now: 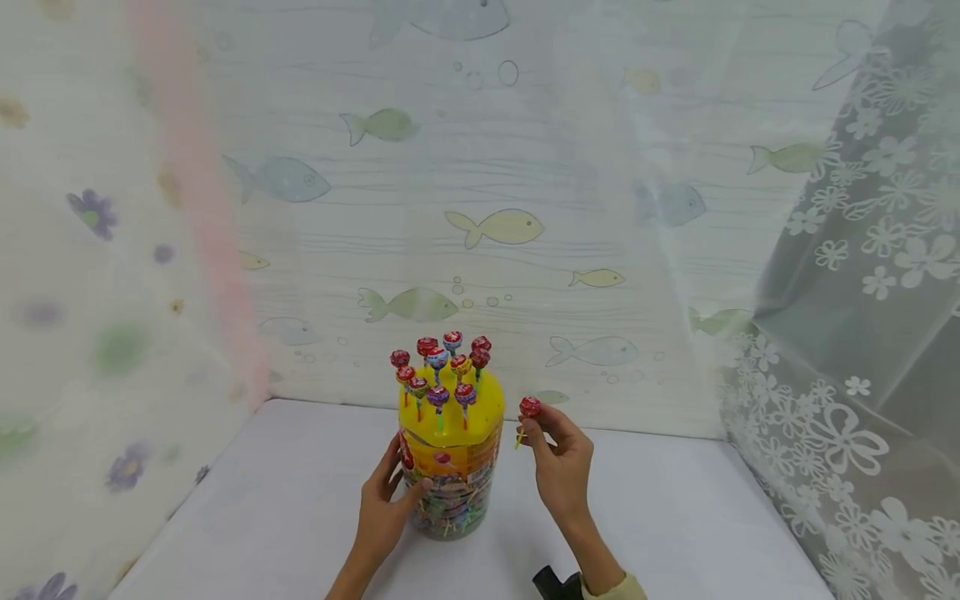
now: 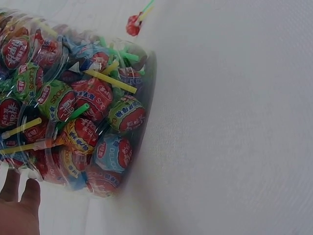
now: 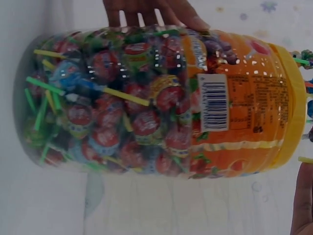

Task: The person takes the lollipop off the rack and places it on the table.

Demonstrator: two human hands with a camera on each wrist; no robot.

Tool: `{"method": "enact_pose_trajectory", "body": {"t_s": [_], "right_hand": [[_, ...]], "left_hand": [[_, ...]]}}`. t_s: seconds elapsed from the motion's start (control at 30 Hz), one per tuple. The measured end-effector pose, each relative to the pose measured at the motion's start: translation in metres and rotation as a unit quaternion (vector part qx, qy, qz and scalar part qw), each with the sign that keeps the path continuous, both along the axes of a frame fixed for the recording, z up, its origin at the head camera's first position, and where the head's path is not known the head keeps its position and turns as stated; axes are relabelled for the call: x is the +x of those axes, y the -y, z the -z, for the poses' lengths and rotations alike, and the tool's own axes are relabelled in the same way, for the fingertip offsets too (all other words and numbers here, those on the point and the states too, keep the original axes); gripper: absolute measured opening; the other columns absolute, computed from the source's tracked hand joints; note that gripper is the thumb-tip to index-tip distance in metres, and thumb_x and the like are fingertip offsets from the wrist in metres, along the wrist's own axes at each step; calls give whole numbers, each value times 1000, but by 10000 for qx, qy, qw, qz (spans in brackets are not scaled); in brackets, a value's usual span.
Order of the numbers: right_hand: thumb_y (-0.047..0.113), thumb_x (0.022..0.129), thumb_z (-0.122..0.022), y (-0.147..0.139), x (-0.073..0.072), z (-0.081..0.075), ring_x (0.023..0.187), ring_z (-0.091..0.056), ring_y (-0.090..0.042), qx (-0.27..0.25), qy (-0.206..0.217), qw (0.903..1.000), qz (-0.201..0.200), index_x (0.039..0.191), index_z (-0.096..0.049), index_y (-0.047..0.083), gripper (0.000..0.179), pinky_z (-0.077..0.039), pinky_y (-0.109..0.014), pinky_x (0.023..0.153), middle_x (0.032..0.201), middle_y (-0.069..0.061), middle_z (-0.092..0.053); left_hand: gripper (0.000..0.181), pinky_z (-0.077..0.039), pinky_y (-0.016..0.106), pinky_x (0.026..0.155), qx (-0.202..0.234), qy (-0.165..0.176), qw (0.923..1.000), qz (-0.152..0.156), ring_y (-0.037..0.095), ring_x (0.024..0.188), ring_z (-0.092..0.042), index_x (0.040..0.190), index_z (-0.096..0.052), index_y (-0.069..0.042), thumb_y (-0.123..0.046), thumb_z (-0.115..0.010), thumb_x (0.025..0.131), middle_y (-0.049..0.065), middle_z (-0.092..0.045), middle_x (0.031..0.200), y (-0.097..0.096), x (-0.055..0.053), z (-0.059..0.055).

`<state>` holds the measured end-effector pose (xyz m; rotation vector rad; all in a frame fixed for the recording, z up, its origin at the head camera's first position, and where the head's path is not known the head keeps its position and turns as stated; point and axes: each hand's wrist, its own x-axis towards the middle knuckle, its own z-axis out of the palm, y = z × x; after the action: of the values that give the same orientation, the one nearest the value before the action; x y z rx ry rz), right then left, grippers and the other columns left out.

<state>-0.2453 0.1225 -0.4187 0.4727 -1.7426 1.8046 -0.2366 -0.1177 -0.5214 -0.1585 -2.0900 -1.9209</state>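
A clear jar (image 1: 450, 492) with a yellow lid (image 1: 487, 408) stands upright, filled with wrapped lollipops (image 2: 93, 98). My left hand (image 1: 384, 508) grips its left side, thumb at the front; its fingers (image 3: 151, 12) show along the jar in the right wrist view. Several lollipops (image 1: 438, 396) stand upright in the lid, sticks down. To the right of the lid, my right hand (image 1: 564, 467) pinches a red lollipop (image 1: 529, 407), its yellow-green stick pointing down. In the right wrist view only part of that hand (image 3: 304, 200) appears, at the right edge.
A white-covered table (image 1: 660, 500) bears the jar. Behind it hangs a fish-print curtain (image 1: 510, 167), with a white-flowered sheer one (image 1: 862, 375) at the right. A black object (image 1: 551, 583) is by the right wrist. Beyond the jar's base, a small red lollipop (image 2: 133, 24) appears in the left wrist view.
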Motion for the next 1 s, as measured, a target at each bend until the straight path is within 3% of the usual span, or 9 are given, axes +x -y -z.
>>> {"method": "enact_pose_trajectory", "body": {"t_s": [0.4,0.57,0.77,1.0], "right_hand": [[-4,94,-68,-14,0,27,80,-73,-14,164,258,9995,-26,114,-71,-4,20,-63,-28,73,99,-22,-72],[-4,93,-68,-22,1,37,80,-73,-12,128,494,9987,11,114,-70,-6,21,-64,-29,72,98,-13,-74],[-2,92,-70,-32,2,47,80,-72,-12,172,819,9965,-21,113,-70,-6,21,-64,-32,72,95,-4,-74],[0,93,-70,-48,-1,61,85,-74,-18,215,1082,9938,117,112,-72,-4,20,-64,-32,72,96,-18,-74]], "left_hand": [[78,-29,56,120,10,-222,9998,22,38,152,-28,161,-29,-9,-16,-72,96,10,-30,166,0,3,-2],[78,-31,54,119,29,-151,9999,-50,37,151,-32,160,-31,-10,-17,-73,95,9,-32,165,0,3,-1],[78,-28,56,120,9,-96,10000,10,39,152,-27,161,-28,-10,-19,-71,97,11,-29,167,0,5,-2],[79,-28,56,121,9,-112,9999,14,38,153,-26,161,-28,-11,-19,-71,96,10,-28,167,-1,3,0]]}}
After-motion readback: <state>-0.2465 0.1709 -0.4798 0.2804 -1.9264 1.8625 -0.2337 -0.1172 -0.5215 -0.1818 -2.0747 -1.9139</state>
